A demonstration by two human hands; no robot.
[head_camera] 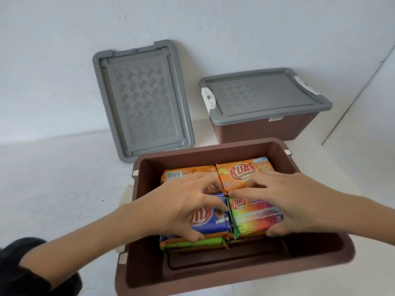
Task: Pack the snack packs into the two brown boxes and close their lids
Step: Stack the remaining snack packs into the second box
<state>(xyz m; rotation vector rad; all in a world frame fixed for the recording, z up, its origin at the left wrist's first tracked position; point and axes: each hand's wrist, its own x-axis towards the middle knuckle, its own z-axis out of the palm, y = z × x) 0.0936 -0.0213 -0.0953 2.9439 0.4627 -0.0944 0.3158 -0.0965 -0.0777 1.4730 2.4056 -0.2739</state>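
An open brown box (320,261) stands nearest to me, holding several stacked snack packs. On top lie two orange packs (241,171), a blue pack (211,221) and a rainbow-coloured pack (256,218). My left hand (181,201) grips the blue pack, thumb at its near edge and fingers curled over its far edge. My right hand (284,199) grips the rainbow pack the same way. The box's grey lid (141,99) leans upright against the wall at the back left. A second brown box (267,127) stands behind at the right with its grey lid (263,92) on.
A white wall (64,60) runs behind the boxes. The white floor (53,178) spreads to the left of the open box. The near part of the open box's bottom (235,259) is bare. White latches sit on both boxes' ends.
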